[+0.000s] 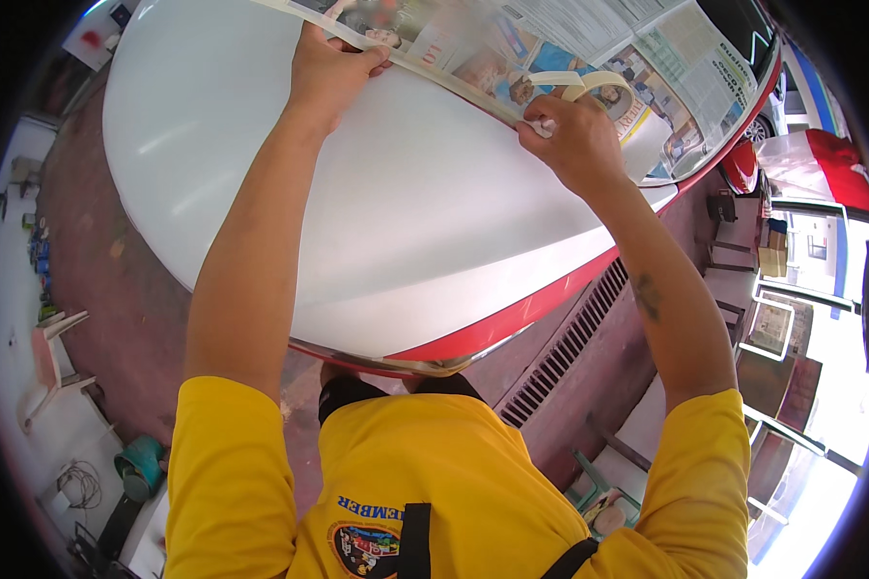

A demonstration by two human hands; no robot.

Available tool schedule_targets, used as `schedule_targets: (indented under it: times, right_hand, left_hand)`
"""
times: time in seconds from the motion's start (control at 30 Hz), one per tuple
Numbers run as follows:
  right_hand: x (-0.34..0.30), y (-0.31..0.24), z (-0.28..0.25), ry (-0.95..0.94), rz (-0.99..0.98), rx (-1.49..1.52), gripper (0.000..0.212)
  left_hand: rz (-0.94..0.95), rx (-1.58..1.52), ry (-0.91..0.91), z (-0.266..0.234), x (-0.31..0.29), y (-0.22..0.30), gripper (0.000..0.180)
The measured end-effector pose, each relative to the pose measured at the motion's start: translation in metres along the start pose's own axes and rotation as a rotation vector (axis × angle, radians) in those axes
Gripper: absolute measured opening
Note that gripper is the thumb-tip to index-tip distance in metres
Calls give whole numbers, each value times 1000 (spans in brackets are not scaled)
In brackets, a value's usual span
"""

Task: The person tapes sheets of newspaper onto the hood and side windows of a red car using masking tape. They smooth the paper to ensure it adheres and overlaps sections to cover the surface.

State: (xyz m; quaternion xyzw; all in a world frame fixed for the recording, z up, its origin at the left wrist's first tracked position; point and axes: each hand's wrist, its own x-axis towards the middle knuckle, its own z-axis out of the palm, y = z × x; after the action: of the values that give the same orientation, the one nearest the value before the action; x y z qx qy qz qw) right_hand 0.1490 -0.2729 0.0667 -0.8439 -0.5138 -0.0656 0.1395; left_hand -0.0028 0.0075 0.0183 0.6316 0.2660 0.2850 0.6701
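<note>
Newspaper sheets (589,34) cover the windshield area at the far end of a white car hood (444,183). A pale strip of masking tape (444,82) runs along the near edge of the paper. My left hand (323,77) is closed at this taped edge, its thumb and fingertips on the strip. Farther right, my right hand (579,140) is closed with its fingertips pinched on pale tape. Beside its knuckles shows the cream roll of masking tape (628,92), partly hidden by the hand.
The red front edge (512,323) of the car curves close to my body. A slotted floor drain (565,343) runs at the right. A green container (140,461) and a wooden piece (53,357) stand at the left; framed panels (777,328) stand along the right.
</note>
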Motion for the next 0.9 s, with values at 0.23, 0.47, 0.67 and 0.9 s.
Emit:
schedule_targets:
  times: [0.23, 0.47, 0.67, 0.9]
  right_hand:
    - [36, -43, 13, -47, 10, -78, 15]
    - [30, -25, 14, -88, 9, -20, 18]
    - [43, -39, 24, -64, 55, -2, 19]
    - [24, -32, 30, 77, 13, 102, 16]
  left_hand:
    - [-45, 6, 24, -5, -2, 3, 65]
    - [-25, -78, 15, -6, -3, 4, 72]
    - [-21, -60, 1, -7, -5, 9, 73]
    - [323, 236, 40, -2, 3, 34, 67]
